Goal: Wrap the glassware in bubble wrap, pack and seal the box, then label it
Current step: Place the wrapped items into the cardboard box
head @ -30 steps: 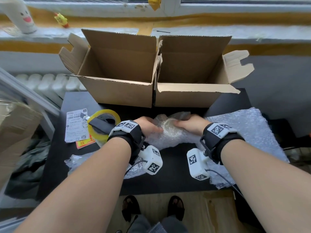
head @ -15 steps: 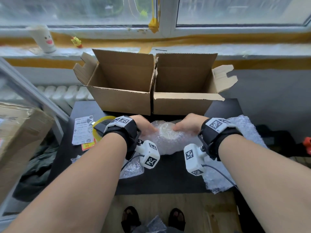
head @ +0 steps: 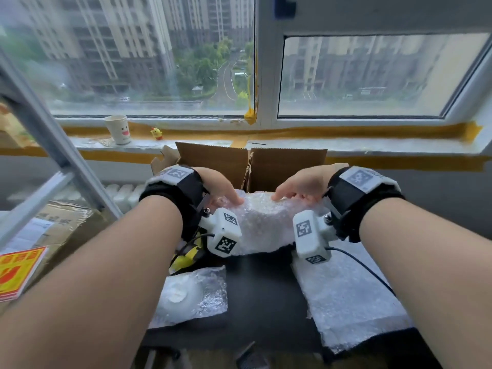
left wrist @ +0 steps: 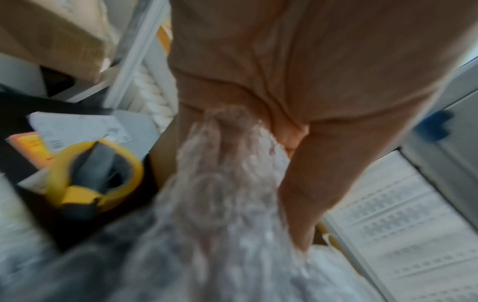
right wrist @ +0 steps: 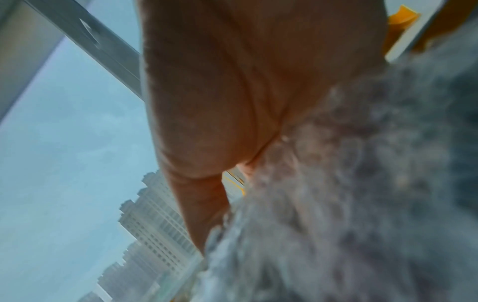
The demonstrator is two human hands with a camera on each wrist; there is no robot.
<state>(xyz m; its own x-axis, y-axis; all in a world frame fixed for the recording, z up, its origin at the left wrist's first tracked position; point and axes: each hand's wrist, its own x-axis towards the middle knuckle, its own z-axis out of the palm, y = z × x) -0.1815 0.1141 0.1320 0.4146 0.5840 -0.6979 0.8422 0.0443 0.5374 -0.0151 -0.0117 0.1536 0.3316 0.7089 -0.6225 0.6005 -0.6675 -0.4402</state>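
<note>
Both hands hold a bubble-wrapped bundle (head: 262, 222) in the air in front of the open cardboard box (head: 287, 166). My left hand (head: 221, 190) grips its left end, my right hand (head: 300, 187) its right end. In the left wrist view the wrap (left wrist: 222, 194) shows a round glass shape inside, pinched under my left hand (left wrist: 297, 183). The right wrist view is blurred, with my right hand (right wrist: 207, 194) against the wrap (right wrist: 336, 204). A second wrapped white piece (head: 183, 294) lies on the black table (head: 261, 288). The box's inside is hidden behind the bundle.
A loose bubble wrap sheet (head: 346, 294) lies at the right of the table. The yellow tape dispenser (left wrist: 90, 179) and paper labels (left wrist: 77, 126) sit at the left. Another cardboard box (head: 53, 230) and a metal frame (head: 53, 145) stand left. A paper cup (head: 118, 129) is on the sill.
Both hands have lifted the wrapped bundle off the table and up toward the box. The head view has tilted up to the window.
</note>
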